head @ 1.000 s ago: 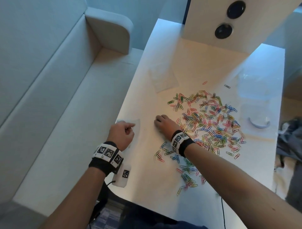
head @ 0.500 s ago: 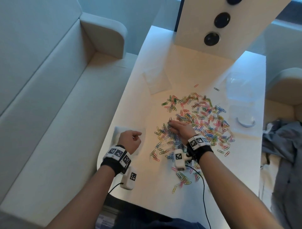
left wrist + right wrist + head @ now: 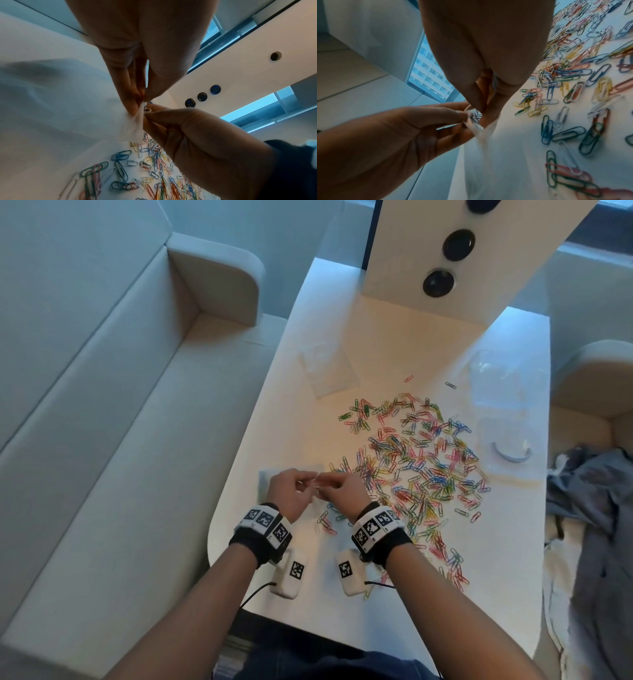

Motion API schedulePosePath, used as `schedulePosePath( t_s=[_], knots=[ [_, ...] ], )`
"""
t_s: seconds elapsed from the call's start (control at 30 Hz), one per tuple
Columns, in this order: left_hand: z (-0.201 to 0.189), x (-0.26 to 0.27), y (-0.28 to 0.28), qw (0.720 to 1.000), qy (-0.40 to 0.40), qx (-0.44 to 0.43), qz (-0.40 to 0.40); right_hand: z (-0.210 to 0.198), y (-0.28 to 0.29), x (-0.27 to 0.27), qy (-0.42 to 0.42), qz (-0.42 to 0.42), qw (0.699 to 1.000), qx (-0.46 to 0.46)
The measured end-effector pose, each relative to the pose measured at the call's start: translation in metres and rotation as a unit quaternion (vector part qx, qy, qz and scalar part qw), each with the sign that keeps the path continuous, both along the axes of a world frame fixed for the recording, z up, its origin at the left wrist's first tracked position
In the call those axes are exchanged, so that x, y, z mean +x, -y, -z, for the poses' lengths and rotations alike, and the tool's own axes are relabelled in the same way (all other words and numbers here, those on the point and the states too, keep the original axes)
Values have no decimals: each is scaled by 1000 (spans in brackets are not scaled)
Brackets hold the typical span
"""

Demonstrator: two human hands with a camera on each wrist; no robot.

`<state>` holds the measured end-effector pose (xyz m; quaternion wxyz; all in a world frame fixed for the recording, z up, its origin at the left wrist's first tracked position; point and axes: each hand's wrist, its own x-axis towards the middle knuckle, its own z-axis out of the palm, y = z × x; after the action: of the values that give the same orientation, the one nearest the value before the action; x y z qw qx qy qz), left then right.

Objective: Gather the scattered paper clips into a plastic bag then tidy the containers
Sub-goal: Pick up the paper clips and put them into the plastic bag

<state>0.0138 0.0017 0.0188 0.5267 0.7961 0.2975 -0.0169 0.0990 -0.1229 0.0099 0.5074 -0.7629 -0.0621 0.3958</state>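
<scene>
A small clear plastic bag (image 3: pixel 265 479) lies at the table's near left edge with its top lifted. My left hand (image 3: pixel 310 481) pinches that top between thumb and fingers (image 3: pixel 137 102). My right hand (image 3: pixel 325 487) meets it there, pinching a few paper clips (image 3: pixel 476 116) at the bag's mouth (image 3: pixel 480 135). Whether the right fingers also touch the bag film (image 3: pixel 135 125) I cannot tell. Several coloured paper clips (image 3: pixel 421 467) lie scattered over the middle of the table, right of both hands; some lie close under my right wrist (image 3: pixel 325 522).
A second clear bag (image 3: pixel 329 369) lies flat farther back. Clear plastic containers (image 3: pixel 496 378) and a lid (image 3: pixel 510 451) sit at the table's right side. A white panel with black round buttons (image 3: pixel 438 282) stands at the far end. Sofas flank the table; grey cloth (image 3: pixel 596 494) lies at right.
My right hand left the clip pile and came back left to the bag with clips pinched in it. My left hand lifted the bag's top to meet it.
</scene>
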Motion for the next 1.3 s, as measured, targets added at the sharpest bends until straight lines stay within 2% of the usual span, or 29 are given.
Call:
schedulePosePath(
  t_s=[0.13,0.23,0.3,0.37,0.43,0.5,0.53,0.6,0.7,0.77,0.87,0.97,1.07,1.2,1.23,1.3],
  knots=[
    [1,-1,1,1000,0,-13,16,-10,-1,2,88,-48,992,-73],
    [1,0,2,1000,-5,-11,23,-19,-6,3,203,-176,951,-155],
    [1,1,3,1000,-7,1,24,-25,-8,4,220,-242,929,-174],
    [1,0,1,1000,-10,16,20,-28,-5,9,183,-219,949,-136],
    [0,-2,-2,999,-17,35,14,-28,1,19,159,-122,976,-86],
    [0,-7,-10,999,-28,45,-2,-17,6,33,223,-72,967,-105],
    [0,-10,-14,998,-33,47,-14,-9,7,39,256,-87,953,-136],
    [-1,-17,-24,997,-43,59,-31,8,8,45,288,-196,912,-215],
    [-1,-28,-36,994,-51,73,-56,25,9,30,322,-354,825,-301],
    [-1,-33,-40,993,-54,74,-71,35,12,11,356,-402,787,-305],
    [1,-39,-42,993,-63,69,-75,49,23,-18,399,-426,753,-305],
    [3,-45,-38,993,-67,64,-69,52,33,-32,435,-410,747,-290],
    [5,-49,-30,993,-77,53,-68,51,44,-30,493,-390,745,-223],
    [8,-51,-19,993,-90,36,-60,45,52,-11,494,-396,751,-187],
    [9,-51,-16,993,-93,35,-56,43,52,-4,478,-394,763,-187],
    [9,-49,-11,994,-96,35,-49,37,53,7,427,-334,823,-167]
  ],
)
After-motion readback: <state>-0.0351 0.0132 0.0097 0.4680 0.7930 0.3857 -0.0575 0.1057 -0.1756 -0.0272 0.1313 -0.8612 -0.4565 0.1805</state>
